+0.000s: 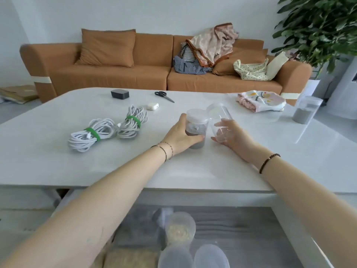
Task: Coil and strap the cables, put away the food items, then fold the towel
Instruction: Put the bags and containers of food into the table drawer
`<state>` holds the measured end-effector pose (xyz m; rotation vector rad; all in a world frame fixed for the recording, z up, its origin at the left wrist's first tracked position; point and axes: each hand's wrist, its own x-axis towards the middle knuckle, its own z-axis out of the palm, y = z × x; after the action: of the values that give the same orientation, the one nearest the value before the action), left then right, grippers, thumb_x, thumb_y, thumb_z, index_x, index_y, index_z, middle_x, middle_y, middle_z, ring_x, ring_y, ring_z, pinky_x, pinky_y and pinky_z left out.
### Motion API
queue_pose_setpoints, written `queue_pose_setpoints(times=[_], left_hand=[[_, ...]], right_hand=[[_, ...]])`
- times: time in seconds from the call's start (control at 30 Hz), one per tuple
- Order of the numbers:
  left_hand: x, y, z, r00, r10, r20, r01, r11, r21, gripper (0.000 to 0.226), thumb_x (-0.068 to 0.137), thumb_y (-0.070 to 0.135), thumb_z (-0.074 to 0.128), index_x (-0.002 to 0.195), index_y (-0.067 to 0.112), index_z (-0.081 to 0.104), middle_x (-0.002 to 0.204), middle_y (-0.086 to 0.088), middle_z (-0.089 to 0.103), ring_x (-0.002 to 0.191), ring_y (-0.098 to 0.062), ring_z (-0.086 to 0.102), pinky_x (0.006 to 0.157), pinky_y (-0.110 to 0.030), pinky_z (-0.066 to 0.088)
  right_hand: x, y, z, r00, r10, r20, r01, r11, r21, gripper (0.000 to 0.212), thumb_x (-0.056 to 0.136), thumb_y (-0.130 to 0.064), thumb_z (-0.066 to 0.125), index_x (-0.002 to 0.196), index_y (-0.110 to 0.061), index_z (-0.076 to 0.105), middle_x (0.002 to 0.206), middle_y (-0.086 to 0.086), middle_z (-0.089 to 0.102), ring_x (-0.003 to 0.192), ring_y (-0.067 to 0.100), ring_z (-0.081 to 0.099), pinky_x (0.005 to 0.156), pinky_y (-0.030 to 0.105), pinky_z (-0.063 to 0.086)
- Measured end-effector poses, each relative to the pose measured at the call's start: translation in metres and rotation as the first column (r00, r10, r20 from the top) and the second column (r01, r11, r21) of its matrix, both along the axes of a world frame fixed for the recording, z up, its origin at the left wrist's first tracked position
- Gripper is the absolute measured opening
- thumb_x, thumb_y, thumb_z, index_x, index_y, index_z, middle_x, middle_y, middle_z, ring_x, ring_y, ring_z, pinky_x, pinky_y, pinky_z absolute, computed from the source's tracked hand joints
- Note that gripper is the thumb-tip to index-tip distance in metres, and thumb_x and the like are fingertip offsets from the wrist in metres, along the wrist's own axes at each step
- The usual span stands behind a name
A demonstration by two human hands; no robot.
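- Gripping the lidded jar (196, 125) with dark contents: left hand (178, 135), fingers wrapped round it; jar upright on the table (193, 171).
- Right hand (235, 137) holds a clear jar (219, 116), tilted, just beside the first.
- Two coiled cables (92, 135), each bound with a green strap (133, 120), lie on the left of the table.
- Towel (260, 100) sits crumpled at the far right; grey-filled jar (306, 111) near it.
- Open drawer (241, 229) below holds more jars.
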<state>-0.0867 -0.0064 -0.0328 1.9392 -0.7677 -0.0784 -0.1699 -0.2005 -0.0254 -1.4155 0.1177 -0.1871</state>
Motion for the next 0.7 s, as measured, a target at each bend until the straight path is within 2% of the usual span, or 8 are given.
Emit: queue_pose_setpoints(times=[0.07, 0.17, 0.27, 0.33, 0.4, 0.5, 0.6, 0.7], left_hand=[[-0.033, 0.023, -0.003, 0.996, -0.093, -0.01, 0.093, 0.996, -0.003, 0.064, 0.084, 0.028, 0.079, 0.134, 0.019, 0.039, 0.125, 0.009, 0.06, 0.116, -0.01, 0.057, 0.095, -0.027, 0.046], [-0.076, 0.061, -0.002, 0.982, -0.185, 0.041, 0.187, 0.981, -0.049, 0.07, 0.078, 0.032, 0.084, 0.134, 0.021, 0.043, 0.119, 0.021, 0.061, 0.111, 0.001, 0.059, 0.091, -0.019, 0.049], [-0.112, 0.093, -0.01, 0.972, -0.091, 0.219, 0.13, 0.976, -0.173, 0.065, 0.074, 0.034, 0.086, 0.126, 0.019, 0.051, 0.109, 0.028, 0.06, 0.105, -0.002, 0.061, 0.087, -0.017, 0.048], [-0.13, 0.105, -0.017, 0.954, 0.031, 0.297, 0.065, 0.949, -0.307, 0.065, 0.07, 0.042, 0.082, 0.124, 0.023, 0.052, 0.112, 0.031, 0.058, 0.108, 0.0, 0.059, 0.09, -0.015, 0.045], [-0.141, 0.114, -0.019, 0.919, 0.109, 0.379, 0.04, 0.931, -0.363, 0.065, 0.068, 0.045, 0.08, 0.123, 0.03, 0.048, 0.116, 0.036, 0.055, 0.11, 0.007, 0.056, 0.092, -0.01, 0.041], [-0.151, 0.12, -0.022, 0.868, 0.125, 0.481, 0.048, 0.942, -0.332, 0.067, 0.065, 0.048, 0.079, 0.122, 0.027, 0.049, 0.116, 0.034, 0.054, 0.108, 0.002, 0.058, 0.091, -0.017, 0.045], [-0.162, 0.123, -0.022, 0.897, 0.1, 0.431, 0.023, 0.962, -0.271, 0.063, 0.06, 0.052, 0.082, 0.113, 0.037, 0.052, 0.107, 0.017, 0.063, 0.098, -0.015, 0.064, 0.081, -0.036, 0.053], [-0.163, 0.128, -0.012, 0.917, -0.004, 0.398, 0.035, 0.997, -0.069, 0.06, 0.057, 0.059, 0.078, 0.108, 0.04, 0.051, 0.094, 0.011, 0.065, 0.081, -0.017, 0.064, 0.072, -0.041, 0.053]], right_hand=[[-0.031, 0.015, -0.003, 1.0, -0.013, 0.011, 0.014, 0.985, -0.174, 0.061, 0.065, -0.053, 0.071, 0.109, -0.011, 0.065, 0.085, 0.006, 0.063, 0.073, 0.02, 0.067, 0.085, 0.036, 0.051], [-0.073, 0.039, -0.007, 0.988, -0.041, 0.146, 0.096, 0.914, -0.395, 0.062, 0.068, -0.046, 0.074, 0.117, -0.012, 0.059, 0.105, 0.008, 0.071, 0.093, 0.018, 0.07, 0.085, 0.032, 0.052], [-0.115, 0.066, -0.024, 0.92, -0.131, 0.369, 0.327, 0.776, -0.539, 0.065, 0.07, -0.045, 0.08, 0.115, -0.01, 0.048, 0.112, -0.005, 0.067, 0.106, 0.016, 0.064, 0.091, 0.031, 0.05], [-0.137, 0.082, -0.036, 0.872, -0.141, 0.469, 0.428, 0.686, -0.589, 0.066, 0.07, -0.04, 0.084, 0.116, -0.015, 0.044, 0.111, -0.024, 0.057, 0.106, 0.003, 0.057, 0.091, 0.02, 0.044], [-0.152, 0.094, -0.043, 0.828, -0.124, 0.547, 0.488, 0.639, -0.594, 0.07, 0.068, -0.027, 0.088, 0.121, -0.016, 0.042, 0.109, -0.036, 0.051, 0.105, -0.008, 0.053, 0.088, 0.006, 0.038], [-0.164, 0.101, -0.045, 0.807, -0.138, 0.574, 0.512, 0.648, -0.564, 0.07, 0.07, -0.029, 0.09, 0.122, -0.014, 0.047, 0.111, -0.031, 0.051, 0.107, -0.01, 0.053, 0.089, 0.004, 0.037], [-0.173, 0.1, -0.045, 0.847, -0.018, 0.531, 0.416, 0.643, -0.643, 0.071, 0.068, -0.035, 0.089, 0.123, -0.012, 0.049, 0.113, -0.033, 0.055, 0.106, -0.01, 0.056, 0.09, 0.005, 0.039], [-0.175, 0.092, -0.039, 0.897, 0.08, 0.434, 0.283, 0.652, -0.704, 0.07, 0.068, -0.048, 0.085, 0.121, -0.015, 0.054, 0.111, -0.027, 0.061, 0.1, -0.001, 0.062, 0.085, 0.009, 0.044]])
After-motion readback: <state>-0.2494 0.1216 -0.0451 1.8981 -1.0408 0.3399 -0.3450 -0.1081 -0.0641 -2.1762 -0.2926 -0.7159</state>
